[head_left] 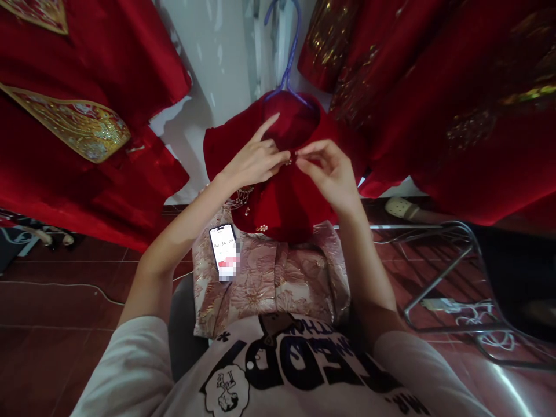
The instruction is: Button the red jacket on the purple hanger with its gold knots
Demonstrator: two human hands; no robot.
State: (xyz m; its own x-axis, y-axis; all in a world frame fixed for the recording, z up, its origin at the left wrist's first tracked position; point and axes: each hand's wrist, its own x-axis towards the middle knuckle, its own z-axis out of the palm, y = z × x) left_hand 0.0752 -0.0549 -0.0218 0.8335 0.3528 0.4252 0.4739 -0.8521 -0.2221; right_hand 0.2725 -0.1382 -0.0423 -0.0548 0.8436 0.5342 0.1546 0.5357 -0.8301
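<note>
Both our hands meet at the red garment's (282, 197) collar on the purple hanger (286, 63): left hand (254, 162) and right hand (325, 171) pinching its small fastening, phone (223, 246) below.

Both hands (293, 162) at red garment (282, 202)

garment workshop, embroidered red robes (82, 116) hanging around, blue hanger (286, 63), tiled floor (65, 301)
</note>
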